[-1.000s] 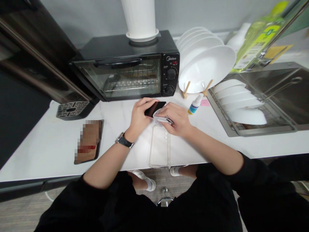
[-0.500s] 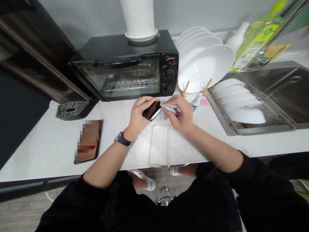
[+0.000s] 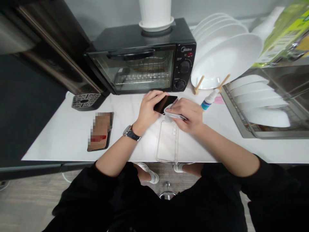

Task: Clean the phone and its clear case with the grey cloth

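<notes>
My left hand (image 3: 151,108) is closed round the left side of a dark smartphone (image 3: 164,103), held just above the white counter. In my right hand (image 3: 189,114) a grey-white cloth (image 3: 174,111) is pinched and bunched, pressed on the phone's right lower edge and covering part of it. A clear phone case (image 3: 167,141) lies on the counter just below both hands. Beyond my right hand stands a small spray bottle (image 3: 208,100) with a white cap and a blue label. A pink slip of paper (image 3: 219,100) lies beside the bottle.
A black toaster oven (image 3: 142,64) stands behind my hands, with a white pot (image 3: 155,13) on top. White plates (image 3: 227,61) lean in a wooden rack at the right, near a sink (image 3: 243,129) with stacked bowls (image 3: 260,96). Another phone (image 3: 100,132) lies at the left.
The camera view has shifted, so the scene sits further right. The phone now lies flatter, showing more of its dark face, and my right hand with the cloth has moved down along its edge.
</notes>
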Action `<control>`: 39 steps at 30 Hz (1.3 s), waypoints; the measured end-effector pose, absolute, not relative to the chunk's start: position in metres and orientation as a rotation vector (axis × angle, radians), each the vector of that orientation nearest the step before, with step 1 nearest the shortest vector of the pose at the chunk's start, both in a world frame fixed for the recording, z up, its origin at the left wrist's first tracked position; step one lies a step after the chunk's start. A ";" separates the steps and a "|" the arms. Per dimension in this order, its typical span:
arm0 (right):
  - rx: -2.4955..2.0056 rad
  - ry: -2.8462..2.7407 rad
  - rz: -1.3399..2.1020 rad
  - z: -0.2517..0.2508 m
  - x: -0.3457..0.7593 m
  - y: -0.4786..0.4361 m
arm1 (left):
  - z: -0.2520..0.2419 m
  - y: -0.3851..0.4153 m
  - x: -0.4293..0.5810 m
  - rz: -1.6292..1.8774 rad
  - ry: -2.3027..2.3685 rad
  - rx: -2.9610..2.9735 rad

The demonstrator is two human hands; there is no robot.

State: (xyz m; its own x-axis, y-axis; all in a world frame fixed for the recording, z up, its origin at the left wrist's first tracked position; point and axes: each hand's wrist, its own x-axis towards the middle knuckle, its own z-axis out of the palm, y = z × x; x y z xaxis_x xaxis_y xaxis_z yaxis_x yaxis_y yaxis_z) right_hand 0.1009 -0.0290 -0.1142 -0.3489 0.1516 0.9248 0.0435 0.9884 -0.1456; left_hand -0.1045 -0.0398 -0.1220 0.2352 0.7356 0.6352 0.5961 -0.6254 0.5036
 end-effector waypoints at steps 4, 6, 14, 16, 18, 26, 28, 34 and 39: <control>-0.280 -1.810 0.128 -0.115 0.105 -0.026 | -0.114 -0.045 -0.102 1.342 1.183 2.345; -0.381 -1.745 0.162 -0.116 0.106 -0.024 | -0.111 -0.047 -0.101 1.320 1.194 2.332; -0.437 -1.616 0.184 -0.117 0.106 -0.024 | -0.113 -0.042 -0.103 1.428 1.121 1.942; -0.489 -1.590 0.206 -0.116 0.104 -0.025 | -0.108 -0.039 -0.108 1.479 1.100 1.652; -0.529 -1.591 0.235 -0.115 0.103 -0.026 | -0.101 -0.037 -0.114 1.445 1.013 1.399; -0.602 -1.648 0.334 -0.114 0.100 -0.023 | -0.099 -0.034 -0.115 0.980 0.893 0.931; -0.626 -1.637 0.391 -0.116 0.099 -0.021 | -0.102 -0.034 -0.113 0.903 0.903 0.878; -0.717 -1.509 0.451 -0.122 0.097 -0.016 | -0.107 -0.036 -0.108 0.946 0.913 0.903; -0.729 -1.489 0.413 -0.119 0.101 -0.016 | -0.104 -0.038 -0.102 0.984 0.852 0.921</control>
State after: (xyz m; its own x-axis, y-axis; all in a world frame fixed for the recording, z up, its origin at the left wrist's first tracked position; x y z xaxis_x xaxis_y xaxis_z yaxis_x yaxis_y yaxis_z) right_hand 0.1011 -0.0160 -0.1191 0.0702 0.6623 0.7460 0.1834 0.7265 -0.6622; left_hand -0.1024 -0.0385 -0.1040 0.3176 0.9330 -0.1694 -0.3010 0.2687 0.9150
